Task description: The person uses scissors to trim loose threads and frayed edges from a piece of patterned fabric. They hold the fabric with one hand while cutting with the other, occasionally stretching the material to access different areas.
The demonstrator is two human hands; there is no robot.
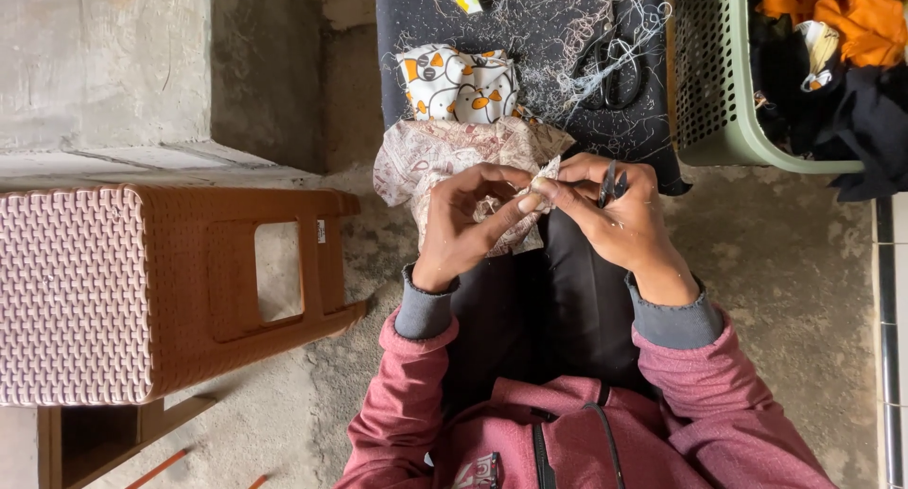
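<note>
- The seam or edge that the fingers work on is too small to make out; only a pale folded tip of cloth shows between the fingertips.
- The dark tool in the right hand (619, 215) is mostly hidden by the fingers; it looks like small thread snips, but that cannot be told for sure.
- The green basket (705, 82) is cut off at the top and right edge, with orange and black cloth heaped in it.
- The scissors (610, 68) lie on a black cloth (530, 35) under a tangle of loose threads, partly veiled by them.
- The left hand (468, 224) curls inward, thumb and forefinger pinched narrowly on the patterned fabric (445, 158), wrist bent toward the middle.
- The right hand meets it from the other side, its fingertips pinching the same bit of fabric while the other fingers clasp the dark tool.
- The patterned fabric hangs over the person's lap, just below a white piece with orange figures (459, 84).
- A brown plastic stool (161, 290) stands on the concrete floor to the left, well apart from the hands.
</note>
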